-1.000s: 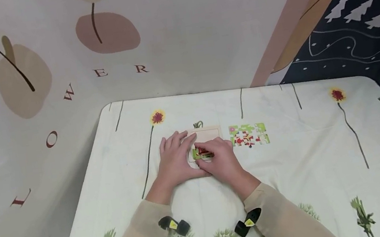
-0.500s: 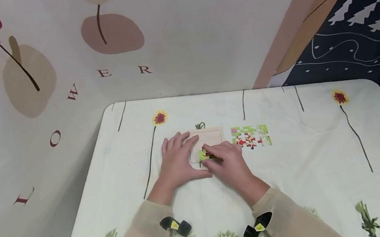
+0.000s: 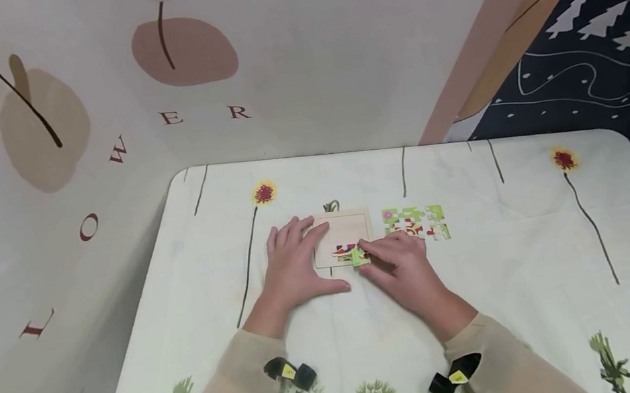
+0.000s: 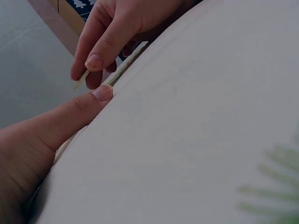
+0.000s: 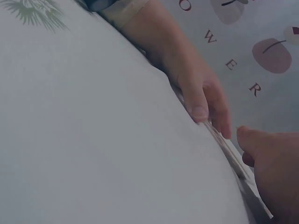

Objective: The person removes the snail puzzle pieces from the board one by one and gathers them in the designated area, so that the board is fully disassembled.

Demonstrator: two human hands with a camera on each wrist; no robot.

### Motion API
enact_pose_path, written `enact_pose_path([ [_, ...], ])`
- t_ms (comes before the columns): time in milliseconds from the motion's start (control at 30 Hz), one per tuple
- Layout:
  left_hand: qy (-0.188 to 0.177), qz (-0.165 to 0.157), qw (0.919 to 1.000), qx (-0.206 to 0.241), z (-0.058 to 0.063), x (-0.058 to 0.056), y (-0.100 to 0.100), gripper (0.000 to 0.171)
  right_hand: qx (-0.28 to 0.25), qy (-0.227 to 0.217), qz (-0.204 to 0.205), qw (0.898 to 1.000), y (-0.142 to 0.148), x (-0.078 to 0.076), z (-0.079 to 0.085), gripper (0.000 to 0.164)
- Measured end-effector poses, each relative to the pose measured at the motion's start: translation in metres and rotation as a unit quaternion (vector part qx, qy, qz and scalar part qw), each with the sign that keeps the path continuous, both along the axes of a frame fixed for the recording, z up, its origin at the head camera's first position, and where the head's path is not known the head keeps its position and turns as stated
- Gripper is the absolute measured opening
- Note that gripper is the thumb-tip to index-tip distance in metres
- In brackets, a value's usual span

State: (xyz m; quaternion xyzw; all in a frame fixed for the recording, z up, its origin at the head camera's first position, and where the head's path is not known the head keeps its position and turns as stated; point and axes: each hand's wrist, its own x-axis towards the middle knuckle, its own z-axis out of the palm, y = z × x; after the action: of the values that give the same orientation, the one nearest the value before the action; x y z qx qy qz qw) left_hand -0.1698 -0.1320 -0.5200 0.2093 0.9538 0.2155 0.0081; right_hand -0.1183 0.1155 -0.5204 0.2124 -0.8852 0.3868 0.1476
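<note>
A pale wooden puzzle board (image 3: 340,225) lies on the table in the head view. A few colourful pieces (image 3: 343,250) sit in its lower part. My left hand (image 3: 294,269) rests along the board's left side, fingers spread, with the thumb (image 4: 102,92) stretched out by the near edge. Over the board's lower right corner, my right hand (image 3: 403,266) pinches a green puzzle piece (image 3: 359,257) between thumb and fingers. The left wrist view shows that piece (image 4: 81,79) edge-on and tilted, raised above the board's edge.
Right of the board lies a group of green, red and white puzzle pieces (image 3: 414,216), partly covered by the right hand. A flower-printed white cloth (image 3: 512,248) covers the table. Behind it stands a wall covering (image 3: 323,86) with printed letters and flowers.
My right hand has moved rightward along the board's lower edge with the green piece, uncovering the pieces in the board. My left hand has stayed at the board's left side.
</note>
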Motion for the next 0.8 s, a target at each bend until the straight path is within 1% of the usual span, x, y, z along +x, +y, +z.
enact_pose_path([
  [167,-0.009,0.002,1.0000,0.002,0.003,0.001,0.001,0.123,0.007,-0.011,-0.027,1.000,0.018,0.003,-0.001,0.048],
  [333,-0.013,0.007,0.9999,0.000,0.003,0.001,0.002,0.122,0.035,-0.003,-0.050,0.998,0.033,0.005,-0.001,0.045],
  [500,-0.014,0.007,0.9999,0.004,0.002,0.001,0.003,0.121,0.051,-0.006,-0.072,0.996,0.046,0.010,0.000,0.042],
  [600,-0.014,0.005,0.9998,0.009,0.003,0.001,0.003,0.121,0.053,-0.011,-0.077,0.996,0.052,0.012,0.001,0.040],
  [800,-0.017,0.010,0.9998,0.004,0.003,0.002,0.003,0.121,0.062,-0.001,-0.070,0.996,0.052,0.011,0.000,0.038],
])
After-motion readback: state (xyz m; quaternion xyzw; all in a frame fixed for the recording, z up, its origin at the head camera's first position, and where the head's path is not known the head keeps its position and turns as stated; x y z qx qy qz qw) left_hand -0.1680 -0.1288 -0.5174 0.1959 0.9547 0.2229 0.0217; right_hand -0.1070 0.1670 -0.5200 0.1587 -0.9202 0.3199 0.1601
